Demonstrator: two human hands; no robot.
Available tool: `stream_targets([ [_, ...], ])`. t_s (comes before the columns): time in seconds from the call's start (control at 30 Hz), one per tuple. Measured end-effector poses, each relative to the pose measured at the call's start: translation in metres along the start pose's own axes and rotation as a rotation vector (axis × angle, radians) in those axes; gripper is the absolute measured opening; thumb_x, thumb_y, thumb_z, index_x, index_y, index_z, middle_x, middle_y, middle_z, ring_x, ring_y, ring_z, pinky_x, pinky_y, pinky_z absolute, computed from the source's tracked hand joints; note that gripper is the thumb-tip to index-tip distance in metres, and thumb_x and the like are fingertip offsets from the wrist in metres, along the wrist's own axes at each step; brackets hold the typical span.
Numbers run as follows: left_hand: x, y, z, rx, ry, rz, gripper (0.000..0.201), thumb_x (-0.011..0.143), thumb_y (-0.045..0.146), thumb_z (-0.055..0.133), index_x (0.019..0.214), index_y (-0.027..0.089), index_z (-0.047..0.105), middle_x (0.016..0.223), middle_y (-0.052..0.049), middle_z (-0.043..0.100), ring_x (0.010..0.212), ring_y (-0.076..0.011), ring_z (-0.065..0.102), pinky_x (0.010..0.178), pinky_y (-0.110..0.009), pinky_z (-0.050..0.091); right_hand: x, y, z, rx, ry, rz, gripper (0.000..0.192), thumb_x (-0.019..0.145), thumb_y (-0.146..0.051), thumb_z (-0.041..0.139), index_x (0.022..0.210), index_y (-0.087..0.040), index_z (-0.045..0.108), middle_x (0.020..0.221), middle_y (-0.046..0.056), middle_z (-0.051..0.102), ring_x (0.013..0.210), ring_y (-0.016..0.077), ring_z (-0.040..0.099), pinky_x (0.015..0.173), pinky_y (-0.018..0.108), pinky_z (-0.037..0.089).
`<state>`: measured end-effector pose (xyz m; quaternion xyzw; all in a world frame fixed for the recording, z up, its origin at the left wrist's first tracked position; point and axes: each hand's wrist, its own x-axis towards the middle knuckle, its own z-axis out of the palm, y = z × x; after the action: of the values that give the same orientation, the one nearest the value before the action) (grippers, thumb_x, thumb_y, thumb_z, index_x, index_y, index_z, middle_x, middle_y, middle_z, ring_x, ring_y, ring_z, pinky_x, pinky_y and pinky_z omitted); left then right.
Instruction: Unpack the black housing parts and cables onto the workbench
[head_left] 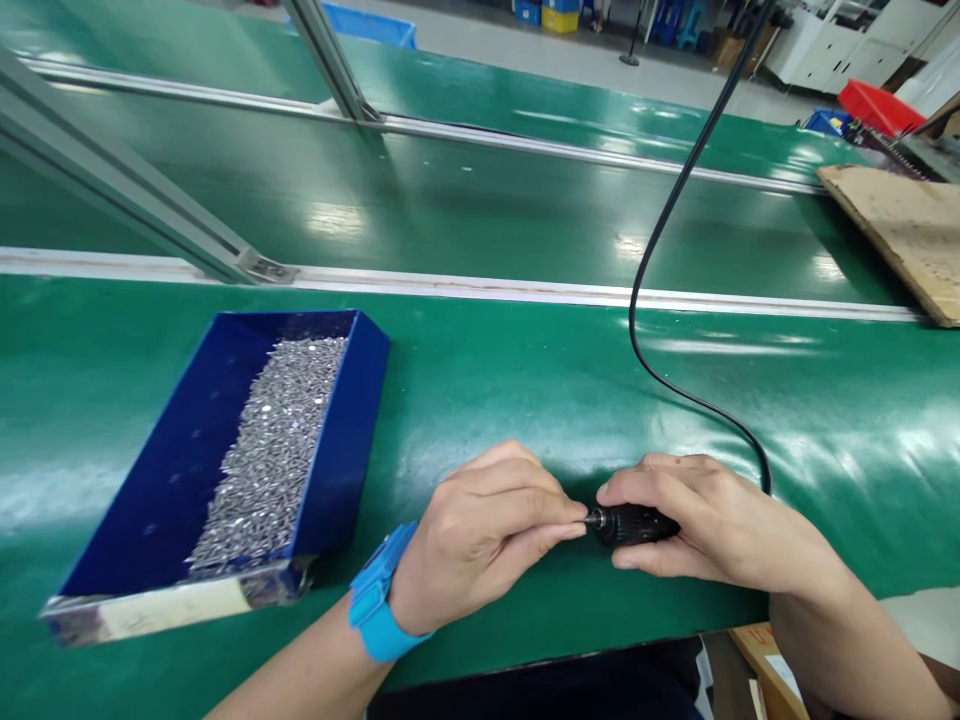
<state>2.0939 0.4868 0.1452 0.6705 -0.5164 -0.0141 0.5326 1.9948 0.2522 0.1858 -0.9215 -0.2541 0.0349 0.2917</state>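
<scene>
While both hands rest low on the green bench top (525, 380), the right hand (705, 525) is wrapped around a black electric screwdriver (634, 523), which lies nearly level just above the near edge of the bench, its tip pointing toward the left hand (480, 535). That hand's thumb and forefinger are pinched together right at the metal tip (592, 519); whatever they hold there is too small to make out. A blue wrist strap (379, 595) circles the left wrist. The screwdriver's black cable (660, 230) leaves behind the right hand and curves up and away across the bench. To the left, near the left forearm, stands 1 blue tray (341, 460) holding a heap of small silver screws (274, 450). A sheet of brown cardboard (900, 225) lies at the far right.
</scene>
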Motion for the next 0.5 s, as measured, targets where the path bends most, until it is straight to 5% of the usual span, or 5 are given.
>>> stream_targets([
  [0.4, -0.0001, -0.0042, 0.0056, -0.041, 0.056, -0.009, 0.010, 0.086, 0.011, 0.070, 0.091, 0.020, 0.070, 0.076, 0.001, 0.071, 0.071, -0.0123, 0.063, 0.071, -0.027, 0.051, -0.0052, 0.0011, -0.0010, -0.072, 0.050, 0.038, 0.040, 0.097, -0.044, 0.056, 0.127, -0.020, 0.045, 0.104, 0.008, 0.068, 0.088, 0.0180, 0.068, 0.074, 0.028, 0.053],
  [0.5, -0.0007, -0.0098, 0.0029, 0.056, 0.042, -0.030, 0.016, 0.086, 0.022, 0.073, 0.101, 0.023, 0.070, 0.089, 0.000, 0.074, 0.087, -0.0156, 0.066, 0.082, -0.030, 0.053, -0.0043, 0.0057, 0.0029, -0.156, 0.058, 0.060, 0.039, 0.097, -0.041, 0.057, 0.126, -0.019, 0.045, 0.099, 0.007, 0.067, 0.084, 0.0191, 0.067, 0.071, 0.030, 0.052],
])
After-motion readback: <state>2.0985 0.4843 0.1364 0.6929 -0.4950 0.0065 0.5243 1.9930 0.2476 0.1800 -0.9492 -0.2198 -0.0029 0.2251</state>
